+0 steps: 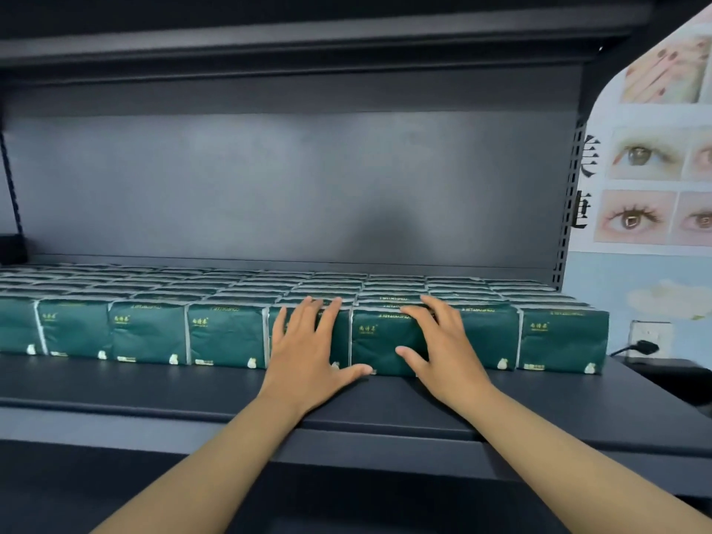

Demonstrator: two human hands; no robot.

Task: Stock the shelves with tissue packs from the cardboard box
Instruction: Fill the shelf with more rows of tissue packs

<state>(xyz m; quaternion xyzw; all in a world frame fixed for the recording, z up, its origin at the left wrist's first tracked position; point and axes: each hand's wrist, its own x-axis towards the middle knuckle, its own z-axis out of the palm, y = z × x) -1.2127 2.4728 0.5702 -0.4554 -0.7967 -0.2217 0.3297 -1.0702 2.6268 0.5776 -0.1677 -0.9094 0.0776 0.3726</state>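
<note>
Dark green tissue packs (227, 333) stand in several rows on a dark metal shelf (154, 387), filling it from the back panel to a front row. My left hand (308, 352) lies flat with straight fingers against the face of one front-row pack. My right hand (439, 348) presses with spread fingers on the neighbouring front pack (379, 341). Both hands hold nothing. The cardboard box is out of view.
A bare strip of shelf runs in front of the packs to the front lip (346, 449). Another dark shelf (308, 44) hangs overhead. A poster (655, 167) with eye pictures covers the wall at right, above a wall socket (651, 337) with a plug in it.
</note>
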